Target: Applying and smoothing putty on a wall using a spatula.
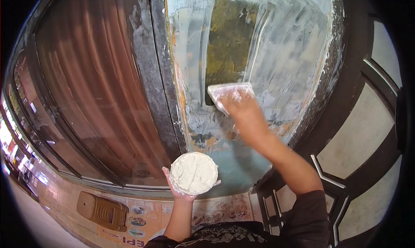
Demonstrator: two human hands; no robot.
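My left hand [185, 197] supports from below a round container [189, 193] heaped with thick, off-white putty [194, 172]. It is held low, in front of the wall's foot. Higher up, my right hand [243, 107] grips a wide, flat putty scraper [235, 87] smeared white. The scraper's edge lies at the lower part of a dark olive patch [230, 40] on the wall [287, 62]. Streaky grey-white putty surrounds that patch. White smears coat the fingers of my right hand, which is slightly blurred.
Left of the wall stands a dark, paint-spattered post [162, 96], then glass with a reddish-brown curtain [99, 88]. A dark door with pale panels [356, 131] is at the right. On the floor are a brown plastic stool [102, 210] and a stained printed sheet [227, 207].
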